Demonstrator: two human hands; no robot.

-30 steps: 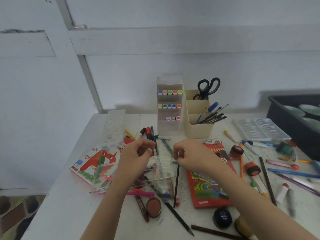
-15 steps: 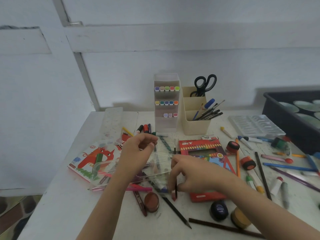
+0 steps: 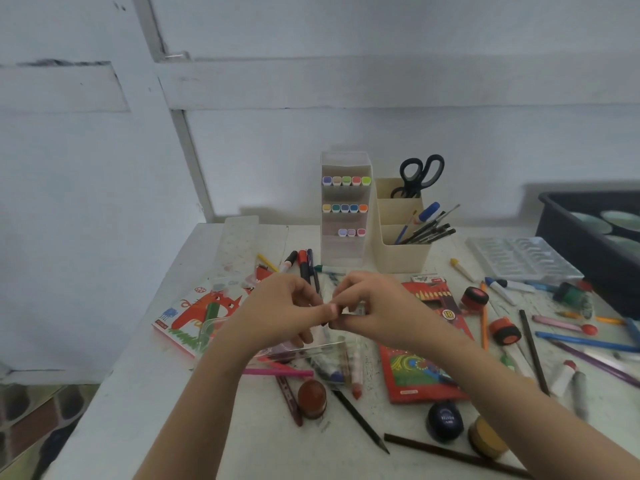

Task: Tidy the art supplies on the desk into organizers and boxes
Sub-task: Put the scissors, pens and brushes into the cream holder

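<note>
The rack (image 3: 345, 252) holds thirteen markers (image 3: 346, 181): five in its top row, five in the middle, three at the bottom. Just right of the rack stands one cream holder (image 3: 398, 259) with one pair of scissors (image 3: 420, 174). Front right of the rack lie one red pencil box (image 3: 434, 299) and two red-and-black round things (image 3: 474, 298); front left, one picture book (image 3: 199, 311).

Left hand (image 3: 284, 313), right hand (image 3: 377, 306): curled fingertips touching.

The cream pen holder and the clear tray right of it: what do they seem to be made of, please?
Cream pen holder: probably opaque moulded plastic, matte, with smooth rounded walls. Clear tray: likely thin glossy plastic; the desk shows through its moulded wells.
</note>
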